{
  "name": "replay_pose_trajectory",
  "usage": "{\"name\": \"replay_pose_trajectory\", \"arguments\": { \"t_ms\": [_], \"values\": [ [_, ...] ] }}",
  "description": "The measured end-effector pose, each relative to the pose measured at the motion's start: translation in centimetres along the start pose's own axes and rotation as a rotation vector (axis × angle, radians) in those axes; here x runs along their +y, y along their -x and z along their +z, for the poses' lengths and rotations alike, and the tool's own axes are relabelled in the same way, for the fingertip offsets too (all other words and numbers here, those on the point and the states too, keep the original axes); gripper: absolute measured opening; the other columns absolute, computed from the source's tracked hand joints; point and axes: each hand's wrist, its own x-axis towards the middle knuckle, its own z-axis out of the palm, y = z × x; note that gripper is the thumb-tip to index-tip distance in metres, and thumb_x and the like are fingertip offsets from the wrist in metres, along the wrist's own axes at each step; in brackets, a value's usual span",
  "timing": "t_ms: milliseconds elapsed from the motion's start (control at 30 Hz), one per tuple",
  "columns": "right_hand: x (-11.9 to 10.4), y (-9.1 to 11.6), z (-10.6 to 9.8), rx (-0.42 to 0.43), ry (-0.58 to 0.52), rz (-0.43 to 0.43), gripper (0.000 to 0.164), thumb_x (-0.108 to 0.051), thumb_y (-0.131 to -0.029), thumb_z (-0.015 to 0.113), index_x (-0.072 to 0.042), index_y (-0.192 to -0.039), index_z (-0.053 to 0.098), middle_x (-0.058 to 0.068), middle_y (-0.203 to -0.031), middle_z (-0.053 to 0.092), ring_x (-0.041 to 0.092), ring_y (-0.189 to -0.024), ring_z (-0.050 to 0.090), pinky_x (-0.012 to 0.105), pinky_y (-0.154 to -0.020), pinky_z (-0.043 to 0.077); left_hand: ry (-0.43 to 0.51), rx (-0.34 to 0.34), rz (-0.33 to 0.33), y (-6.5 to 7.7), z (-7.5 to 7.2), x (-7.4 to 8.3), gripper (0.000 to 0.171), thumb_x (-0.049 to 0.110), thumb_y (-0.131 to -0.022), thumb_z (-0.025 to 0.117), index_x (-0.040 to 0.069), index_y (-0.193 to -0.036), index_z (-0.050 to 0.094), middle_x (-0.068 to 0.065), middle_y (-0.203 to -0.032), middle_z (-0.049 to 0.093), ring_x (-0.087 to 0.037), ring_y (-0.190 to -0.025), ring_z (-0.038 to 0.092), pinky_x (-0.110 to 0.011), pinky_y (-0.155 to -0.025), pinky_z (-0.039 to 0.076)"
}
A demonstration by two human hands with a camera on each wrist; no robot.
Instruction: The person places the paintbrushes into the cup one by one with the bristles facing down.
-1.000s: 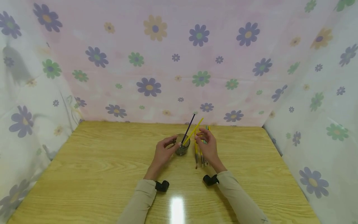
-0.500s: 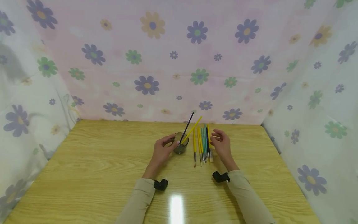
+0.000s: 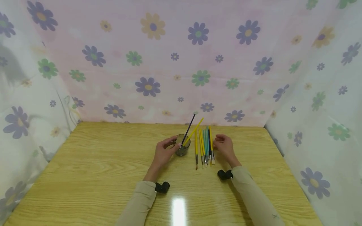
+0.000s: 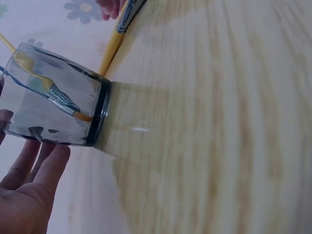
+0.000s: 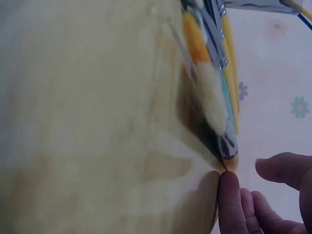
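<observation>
My left hand (image 3: 164,151) holds a clear, smoky drinking glass (image 3: 182,153), its thumb near the rim and fingers along the side. Leaning in that glass are a dark purple paintbrush (image 3: 190,126) and a yellow paintbrush (image 3: 199,124); the left wrist view shows bristles (image 4: 82,116) near its base. Right of the glass lies a row of yellow, teal and dark paintbrushes (image 3: 196,145), bristles toward me. My right hand (image 3: 225,147) is at the row's right end. In the right wrist view its fingertips meet the table beside a pale-bristled flat paintbrush (image 5: 213,100), with the thumb held apart.
The wood-grain table (image 3: 99,166) runs back to a flowered cloth (image 3: 169,69), which also hangs at both sides. A black wrist camera (image 3: 162,187) sits at the left cuff and another black camera (image 3: 225,174) at the right.
My right hand has moved from over the paintbrushes to their right side, then slightly lower, uncovering the row. My left hand stays at the glass.
</observation>
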Motion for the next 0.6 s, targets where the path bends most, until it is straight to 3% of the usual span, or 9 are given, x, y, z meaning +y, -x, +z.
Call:
{"name": "replay_pose_trajectory", "arguments": {
  "t_ms": [200,367,600],
  "values": [
    [-0.03,-0.68,-0.34,-0.053,0.143,0.037,0.047,-0.003,-0.093,0.067,0.013,-0.135,0.054,0.03,-0.127,0.058,0.041,-0.109,0.065,0.037,-0.084,0.062,-0.004,0.01,0.011,0.06,0.24,0.1,0.043,0.008,-0.093,0.075,-0.006,-0.133,0.064,-0.025,-0.139,0.059,-0.044,-0.124,0.059,-0.043,-0.101,0.055],
    [-0.23,-0.99,-0.16,-0.048,0.226,0.03,0.046,-0.007,-0.091,0.07,0.011,-0.132,0.058,0.028,-0.125,0.061,0.039,-0.112,0.062,0.047,-0.095,0.056,-0.009,0.014,0.009,0.06,0.21,0.28,0.043,0.008,-0.094,0.074,-0.005,-0.133,0.064,-0.024,-0.139,0.059,-0.044,-0.124,0.058,-0.04,-0.1,0.056],
    [-0.19,-1.12,0.15,-0.049,0.289,0.029,0.045,-0.01,-0.087,0.077,0.009,-0.125,0.063,0.024,-0.115,0.065,0.035,-0.104,0.064,0.046,-0.092,0.056,-0.021,0.018,0.0,0.17,0.09,0.24,0.043,0.01,-0.094,0.075,-0.004,-0.133,0.064,-0.022,-0.14,0.06,-0.043,-0.125,0.058,-0.04,-0.1,0.056]
  ]
}}
